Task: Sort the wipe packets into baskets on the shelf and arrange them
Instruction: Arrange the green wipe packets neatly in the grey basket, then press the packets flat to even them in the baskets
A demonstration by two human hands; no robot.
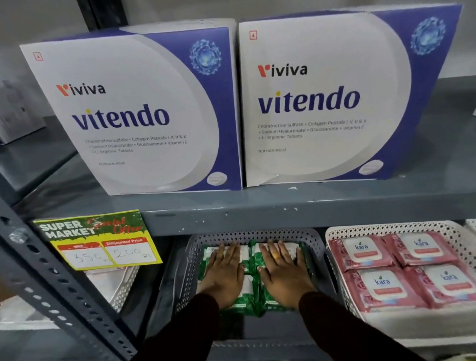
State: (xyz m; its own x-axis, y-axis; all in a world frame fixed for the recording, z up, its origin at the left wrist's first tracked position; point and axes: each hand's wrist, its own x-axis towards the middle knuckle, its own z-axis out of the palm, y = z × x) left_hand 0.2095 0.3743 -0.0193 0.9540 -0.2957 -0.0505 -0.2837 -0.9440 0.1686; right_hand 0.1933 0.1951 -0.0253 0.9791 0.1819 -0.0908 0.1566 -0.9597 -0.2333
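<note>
Where shelf edge point(291, 207) overhangs, seemingly green packets point(252, 292).

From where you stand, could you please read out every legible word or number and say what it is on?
"iviva", "vitendo": left box and right box; the ingredient lines and "Nutraceutical" are small but readable.
"SUPER MARKET", "Discounted Price", "350", "200": yellow tag.
"kara": four pink packets in the white basket.
Green packets under the hands: print hidden.
Tag below: blurred.
</note>
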